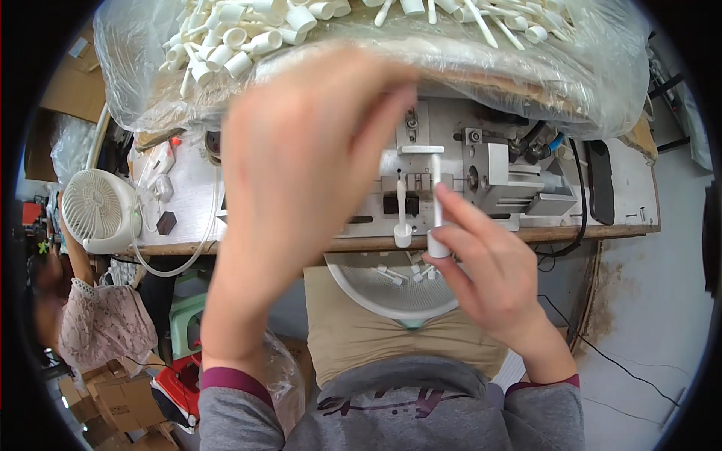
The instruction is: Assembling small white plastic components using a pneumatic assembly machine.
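Observation:
In my right hand (492,274), the fingers pinch a white long-handled scoop (438,218) by its cup, its handle pointing away from me. Just left of it, a second white scoop (401,203) lies in the metal fixture (421,183), cup toward me. My left hand (308,143) is raised over the bench's left part, close below the heap of white scoops (248,37). Motion smears it, and its fingertips and anything in them cannot be made out. It hides part of the bench.
Clear plastic sheeting (150,75) under the heap spans the far side. A metal cylinder unit (496,177) with hoses stands right of the fixture, beside a dark phone (599,183). At left is a white fan (94,210). A white basket (353,293) with small white pieces sits over my lap.

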